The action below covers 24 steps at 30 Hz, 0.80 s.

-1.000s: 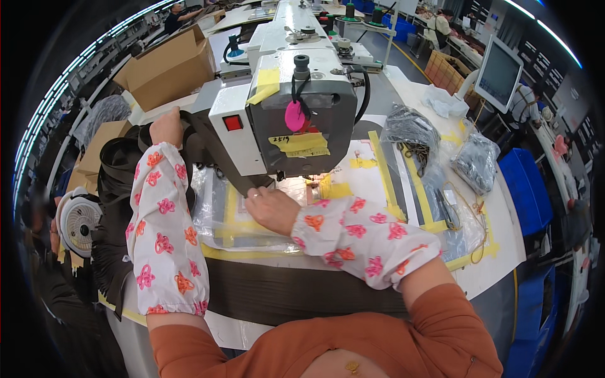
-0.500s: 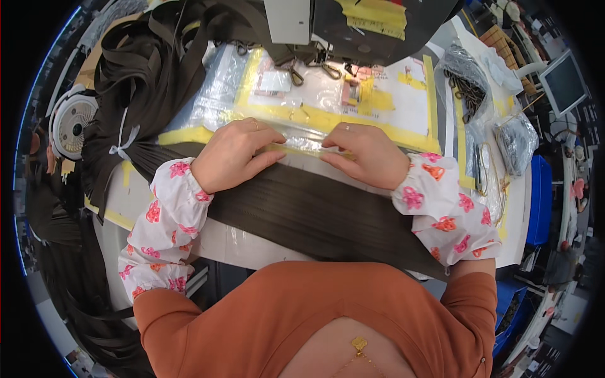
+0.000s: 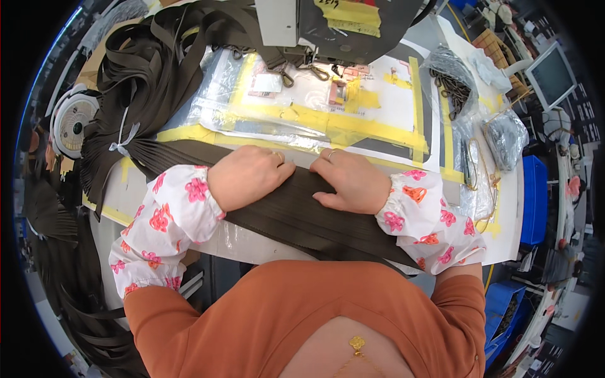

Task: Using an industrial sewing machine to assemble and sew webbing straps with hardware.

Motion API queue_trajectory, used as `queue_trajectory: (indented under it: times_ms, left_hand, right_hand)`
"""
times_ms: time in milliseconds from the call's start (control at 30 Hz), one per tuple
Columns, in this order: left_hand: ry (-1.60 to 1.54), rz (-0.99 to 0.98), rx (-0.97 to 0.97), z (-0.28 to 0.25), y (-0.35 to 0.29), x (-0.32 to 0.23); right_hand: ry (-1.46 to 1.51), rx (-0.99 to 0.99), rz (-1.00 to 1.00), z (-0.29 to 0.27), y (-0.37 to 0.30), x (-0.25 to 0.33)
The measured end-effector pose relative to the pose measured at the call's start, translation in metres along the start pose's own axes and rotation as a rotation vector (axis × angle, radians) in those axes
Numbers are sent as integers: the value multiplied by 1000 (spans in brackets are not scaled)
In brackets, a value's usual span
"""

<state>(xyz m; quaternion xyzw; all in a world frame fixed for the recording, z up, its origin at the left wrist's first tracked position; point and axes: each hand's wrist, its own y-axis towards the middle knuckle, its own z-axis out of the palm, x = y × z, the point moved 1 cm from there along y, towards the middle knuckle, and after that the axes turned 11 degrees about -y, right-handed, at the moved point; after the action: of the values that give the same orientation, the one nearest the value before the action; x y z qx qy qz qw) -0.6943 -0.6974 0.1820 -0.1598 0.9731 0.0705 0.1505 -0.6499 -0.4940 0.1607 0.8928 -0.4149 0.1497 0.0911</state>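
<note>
Closest in is the near edge of the pale table [image 3: 234,238], and a row of dark brown straps [image 3: 302,223] lies on it, slanting from upper left down to the right. The right end seems to reach that edge, so a hard tug could make it slip off. Both hands are on the straps, near the middle. The left hand [image 3: 249,176] has its fingers bent at the far side of the row. The right hand [image 3: 353,179] is just beside it, finger and thumb a bit apart. It is hard to see if either one is pinching a strap, so the grip cannot be told. Light fingers are best here: press the straps flat, line up their sides, and try not to twist any. Pale table shows below the left hand, which gives some room to move. Over to the left, a white tie [image 3: 121,146] bunches the straps, so that end likely has little give. Past the hands, yellow tape [image 3: 378,132] makes a border that straps could catch on. Farther off, metal clips [image 3: 287,79] lie by the sewing machine [image 3: 346,38], whose low head looks like a tight spot for hands.
</note>
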Motion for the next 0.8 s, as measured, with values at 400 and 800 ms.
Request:
queue_trajectory:
  times_ms: [400,800]
  left_hand:
    - [8,-15,-196,-6,2,41]
    - [-424,26,-158,-19,51,65]
  right_hand:
    - [4,11,84,-3,7,-5]
    - [1167,373,398,-14,30,-43]
